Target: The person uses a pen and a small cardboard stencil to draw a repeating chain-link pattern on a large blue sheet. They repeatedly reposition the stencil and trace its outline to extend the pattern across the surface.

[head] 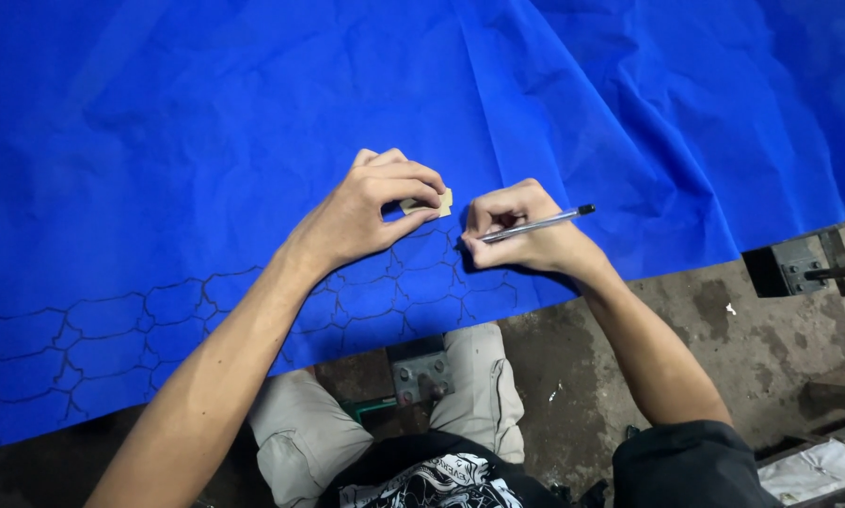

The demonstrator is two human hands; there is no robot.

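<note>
A large sheet of bright blue fabric (253,113) is spread flat in front of me, with a band of black pen-drawn cell shapes (112,334) running along its near edge. My left hand (366,212) pinches a small tan card piece (438,201) flat against the fabric. Just right of it, my right hand (521,230) grips a slim pen (540,224) with its tip down on the fabric beside the card, at the end of the drawn pattern.
Below the fabric edge lies a stained concrete floor (686,320). A metal bracket with bolts (421,372) sits between my knees. A dark metal block (799,265) stands at the right edge, and a shiny wrapper (818,470) lies at the lower right.
</note>
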